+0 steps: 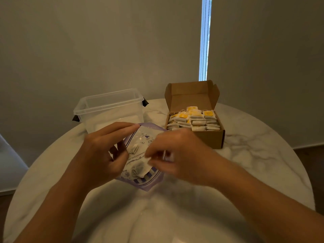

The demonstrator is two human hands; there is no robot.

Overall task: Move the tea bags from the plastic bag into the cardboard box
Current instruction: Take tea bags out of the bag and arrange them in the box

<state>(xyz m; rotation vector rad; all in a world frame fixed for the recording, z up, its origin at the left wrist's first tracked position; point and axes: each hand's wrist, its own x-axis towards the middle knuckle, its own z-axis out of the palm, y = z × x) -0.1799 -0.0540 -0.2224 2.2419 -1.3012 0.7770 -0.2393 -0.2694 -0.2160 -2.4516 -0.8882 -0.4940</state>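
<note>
Left of centre in the frame, a clear plastic tub (108,109) with dark latches stands on the marble bench (254,155). In front of it, the left hand (105,155) grips the left side of the plastic bag (140,142), its index finger stretched along the bag's upper edge and its thumb pressed on the near face. The bag (clear film with purple print) is held up off the bench at mid-frame, between the two hands. A few loose tea bags (138,170) show through its lower half. The right hand (178,155) meets the bag's right edge with its fingers bent inward. It is blurred, so I cannot tell whether they pinch the film, a tea bag, or nothing. Right of centre, just behind that hand, the cardboard box (208,139) sits with its lid standing open. It is packed with stacked tea bags (196,120) with yellow tags. Above the box, a bright strip of window (205,39) runs up between the blinds.
</note>
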